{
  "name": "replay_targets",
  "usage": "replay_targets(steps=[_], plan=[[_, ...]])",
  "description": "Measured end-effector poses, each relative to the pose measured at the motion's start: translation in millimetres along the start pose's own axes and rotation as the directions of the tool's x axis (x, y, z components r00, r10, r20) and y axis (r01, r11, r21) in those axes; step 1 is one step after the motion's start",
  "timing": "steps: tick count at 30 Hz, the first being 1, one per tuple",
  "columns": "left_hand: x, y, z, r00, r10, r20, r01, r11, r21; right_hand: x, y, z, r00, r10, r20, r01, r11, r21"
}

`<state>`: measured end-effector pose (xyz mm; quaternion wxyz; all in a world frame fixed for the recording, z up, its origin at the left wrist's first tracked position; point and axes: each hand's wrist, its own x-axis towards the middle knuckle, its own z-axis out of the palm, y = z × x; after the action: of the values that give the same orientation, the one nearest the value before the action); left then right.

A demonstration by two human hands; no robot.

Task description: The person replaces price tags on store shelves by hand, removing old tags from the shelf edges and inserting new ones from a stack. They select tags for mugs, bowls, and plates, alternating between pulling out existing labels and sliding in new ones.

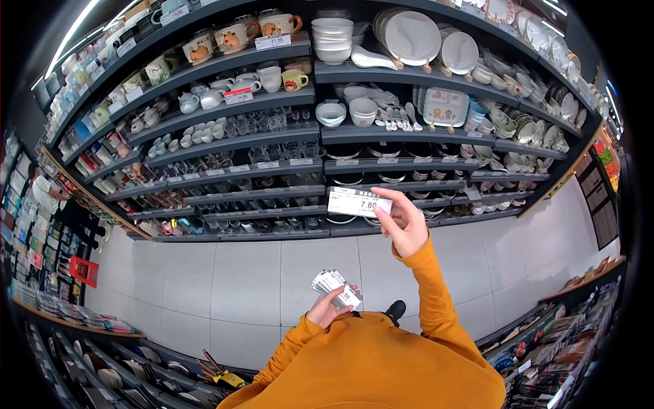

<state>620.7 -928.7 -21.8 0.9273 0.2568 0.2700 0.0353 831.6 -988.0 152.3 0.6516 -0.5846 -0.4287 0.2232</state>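
The left hand was closed around a stack of price tags, close to the orange sleeve. Farther out and above it, the right hand pinched one price tag by its right edge between thumb and fingers. Just behind that tag were the dark shelves with bowls and cups.

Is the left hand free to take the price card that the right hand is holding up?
Probably not as it stands: the left hand already grips a stack of cards, low by the chest. The price card sits in the right hand, raised toward the shelves; nothing lies between them.
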Motion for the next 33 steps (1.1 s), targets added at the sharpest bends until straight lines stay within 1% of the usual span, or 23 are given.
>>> replay_targets(steps=[10, 17, 22, 28, 33], plan=[[5.8, 5.7, 4.9, 1.0, -0.002, -0.01, 0.001, 1.0, -0.012, 7.7, 3.6, -8.2, 1.0, 0.0, -0.019, 0.0, 1.0, 0.028], [15.7, 7.3, 7.8, 1.0, -0.013, -0.01, 0.013, 0.999, 0.036, 11.9, 9.3, -22.1, 0.999, -0.004, -0.051, 0.004, 1.0, -0.002], [22.3, 9.9, 18.6, 0.998, -0.033, -0.05, 0.037, 0.997, 0.069, 12.2, 7.2, -42.5, 0.992, -0.011, -0.122, 0.011, 1.0, 0.001], [42.8, 7.0, 32.4, 0.99, -0.14, -0.032, 0.142, 0.985, 0.1, 2.0, -2.8, -84.7, 0.97, -0.062, -0.234, 0.041, 0.995, -0.095], [59.3, 1.9, 42.7, 0.988, -0.151, 0.013, 0.149, 0.982, 0.114, -4.9, -4.9, -110.4, 0.953, -0.072, -0.295, 0.034, 0.991, -0.132]])
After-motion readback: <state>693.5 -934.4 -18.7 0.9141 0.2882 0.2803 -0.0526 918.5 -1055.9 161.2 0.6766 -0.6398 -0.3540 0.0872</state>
